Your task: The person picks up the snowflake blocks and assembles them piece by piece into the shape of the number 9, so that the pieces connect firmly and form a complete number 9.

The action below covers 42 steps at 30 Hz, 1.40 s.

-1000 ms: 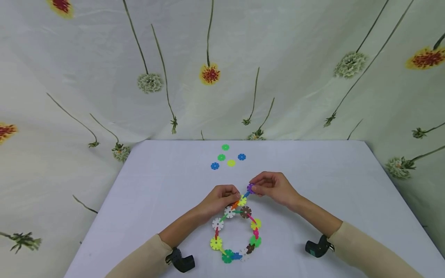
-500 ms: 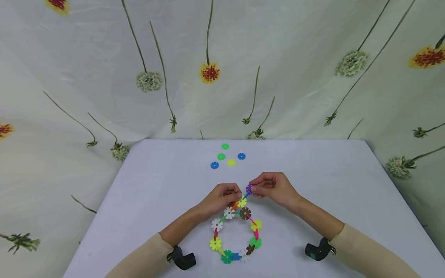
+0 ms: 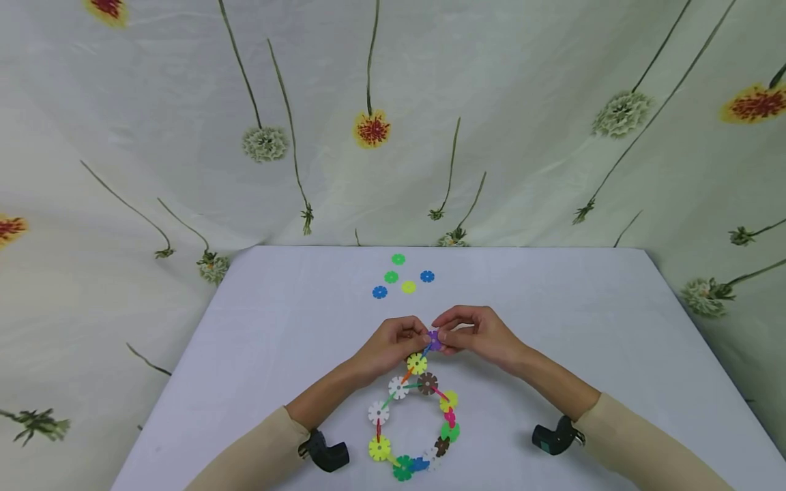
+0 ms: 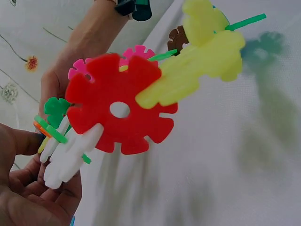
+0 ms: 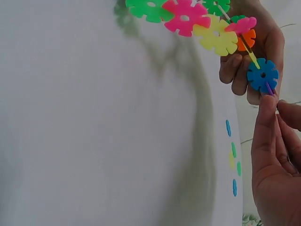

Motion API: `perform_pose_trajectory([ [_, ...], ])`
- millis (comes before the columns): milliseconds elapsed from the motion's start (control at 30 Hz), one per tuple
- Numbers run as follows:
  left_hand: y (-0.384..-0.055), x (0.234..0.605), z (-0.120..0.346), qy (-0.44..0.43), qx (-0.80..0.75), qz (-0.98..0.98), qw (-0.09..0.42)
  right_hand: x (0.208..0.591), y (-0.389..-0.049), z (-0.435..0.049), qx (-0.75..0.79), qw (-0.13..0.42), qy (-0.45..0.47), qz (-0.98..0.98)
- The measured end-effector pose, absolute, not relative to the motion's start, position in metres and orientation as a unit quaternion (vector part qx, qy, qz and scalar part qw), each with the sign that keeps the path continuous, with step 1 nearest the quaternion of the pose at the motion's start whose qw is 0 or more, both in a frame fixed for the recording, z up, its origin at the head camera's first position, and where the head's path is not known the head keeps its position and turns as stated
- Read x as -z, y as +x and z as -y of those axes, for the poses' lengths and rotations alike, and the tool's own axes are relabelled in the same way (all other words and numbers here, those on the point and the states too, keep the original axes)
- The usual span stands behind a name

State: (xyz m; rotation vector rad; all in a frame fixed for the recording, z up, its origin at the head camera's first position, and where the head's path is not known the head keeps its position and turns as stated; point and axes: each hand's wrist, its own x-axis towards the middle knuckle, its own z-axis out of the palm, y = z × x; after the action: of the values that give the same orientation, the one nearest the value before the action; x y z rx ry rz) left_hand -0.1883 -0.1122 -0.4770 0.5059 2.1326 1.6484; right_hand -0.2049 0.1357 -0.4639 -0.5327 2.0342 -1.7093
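Slotted plastic snowflake discs are joined into a ring, with a short chain rising from its top. The chain's yellow disc [image 3: 417, 363] joins the ring through an orange one. At its upper end, the purple disc [image 3: 434, 340] is slotted into the blue disc [image 5: 261, 75]. My right hand [image 3: 477, 335] pinches the purple disc between thumb and fingers. My left hand [image 3: 396, 344] pinches the chain at the blue disc, its thumb beside the purple one. Below hang white [image 3: 398, 388] and brown discs [image 3: 428, 383]. A red disc [image 4: 117, 106] looms large in the left wrist view.
Farther back on the white table [image 3: 295, 300] lie several loose discs: a yellow one [image 3: 408, 287], blue ones [image 3: 380, 292] and green ones [image 3: 391, 277]. A flower-patterned cloth [image 3: 522, 102] hangs behind the table.
My left hand has shifted its hold from near the yellow disc up to the blue one. My right hand has moved slightly left with the purple disc, and the ring's lower part sits nearer me.
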Motion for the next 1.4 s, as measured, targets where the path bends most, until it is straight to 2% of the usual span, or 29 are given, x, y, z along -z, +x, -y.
perform_pose_trajectory([
  [133, -0.189, 0.477, 0.114, 0.173, -0.584, -0.768, 0.196, 0.466, -0.221, -0.139, 0.592, 0.198, -0.193, -0.757],
  [333, -0.187, 0.475, 0.115, 0.164, -0.579, -0.772, 0.205, 0.470, -0.259, -0.140, 0.517, 0.137, -0.208, -0.819],
  [533, -0.185, 0.472, 0.116, 0.171, -0.585, -0.764, 0.211, 0.483, -0.293, -0.125, 0.435, 0.069, -0.208, -0.873],
  [767, -0.183, 0.468, 0.117, 0.170, -0.587, -0.759, 0.223, 0.491, -0.320, -0.104, 0.386, 0.018, -0.177, -0.905],
  [1133, -0.181, 0.467, 0.116, 0.178, -0.585, -0.759, 0.222, 0.487, -0.340, -0.086, 0.361, 0.048, -0.111, -0.925],
  [1400, -0.180, 0.466, 0.117, 0.176, -0.586, -0.759, 0.222, 0.489, -0.345, -0.084, 0.370, 0.068, -0.117, -0.919],
])
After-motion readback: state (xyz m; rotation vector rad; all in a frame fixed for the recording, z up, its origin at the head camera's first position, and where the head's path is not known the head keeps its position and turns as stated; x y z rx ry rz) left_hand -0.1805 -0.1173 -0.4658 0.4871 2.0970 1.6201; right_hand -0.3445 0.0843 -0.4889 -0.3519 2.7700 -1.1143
